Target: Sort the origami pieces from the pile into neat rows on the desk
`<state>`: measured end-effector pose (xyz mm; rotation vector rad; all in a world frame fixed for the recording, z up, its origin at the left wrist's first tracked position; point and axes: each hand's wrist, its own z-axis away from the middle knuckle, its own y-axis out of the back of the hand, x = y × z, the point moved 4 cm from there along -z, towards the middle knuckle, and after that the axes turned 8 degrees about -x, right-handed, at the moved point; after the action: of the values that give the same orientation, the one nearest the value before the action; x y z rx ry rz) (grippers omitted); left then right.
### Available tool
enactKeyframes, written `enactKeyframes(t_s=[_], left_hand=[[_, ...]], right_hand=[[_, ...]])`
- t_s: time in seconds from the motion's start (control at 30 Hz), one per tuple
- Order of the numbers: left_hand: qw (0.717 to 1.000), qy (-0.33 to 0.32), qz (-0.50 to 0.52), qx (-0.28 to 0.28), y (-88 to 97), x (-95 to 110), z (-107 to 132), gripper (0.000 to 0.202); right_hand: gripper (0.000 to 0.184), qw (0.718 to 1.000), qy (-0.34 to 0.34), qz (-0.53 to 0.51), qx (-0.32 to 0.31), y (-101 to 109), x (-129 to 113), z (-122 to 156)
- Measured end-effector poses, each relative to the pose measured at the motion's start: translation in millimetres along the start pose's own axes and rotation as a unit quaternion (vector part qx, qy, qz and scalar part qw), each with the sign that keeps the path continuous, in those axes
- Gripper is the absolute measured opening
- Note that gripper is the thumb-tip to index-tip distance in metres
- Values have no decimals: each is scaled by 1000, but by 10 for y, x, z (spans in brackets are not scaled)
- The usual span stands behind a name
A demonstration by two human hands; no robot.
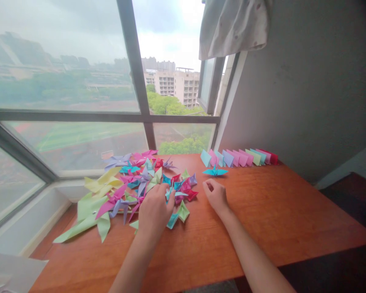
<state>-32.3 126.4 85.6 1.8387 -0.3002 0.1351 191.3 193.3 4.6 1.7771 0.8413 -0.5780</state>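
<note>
At the right side of a pile of folded paper, my left hand (156,207) has its thumb and forefinger closed at a light blue paper crane (179,194). Its other fingers are hidden behind the hand. My right hand (216,196) rests by the tabletop with fingers curled in, and nothing shows in it. Just beyond it a blue paper crane (215,172) stands alone with its wings spread. Below the left hand's thumb lie a green folded paper piece (183,211) and a teal one (172,221).
Paper pinwheels, among them a large green one (90,215) and a yellow one (105,182), lie left on the wooden table (262,211). A row of folded paper pieces (243,158) stands at the back right. Windows (64,61) rise behind; a grey wall (280,93) bounds the right.
</note>
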Motion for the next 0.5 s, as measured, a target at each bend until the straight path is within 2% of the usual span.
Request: enactKeyframes(t_s=[0.1, 0.2, 0.3, 0.43, 0.5], left_hand=[[997, 11, -66, -50, -77, 15, -151, 16], [995, 15, -76, -57, -111, 14, -198, 16], [999, 1, -39, -18, -85, -10, -198, 19], [993, -45, 92, 54, -43, -45, -172, 17], [984, -69, 154, 55, -65, -43, -155, 17]], right_hand=[[33, 1000, 4, -1, -6, 4, -32, 15], [32, 1000, 3, -6, -3, 35, -56, 18], [31, 1000, 5, -19, 1, 74, -97, 15], [33, 997, 0, -75, 0, 110, -157, 17], [34, 992, -6, -124, -18, 106, -181, 21]])
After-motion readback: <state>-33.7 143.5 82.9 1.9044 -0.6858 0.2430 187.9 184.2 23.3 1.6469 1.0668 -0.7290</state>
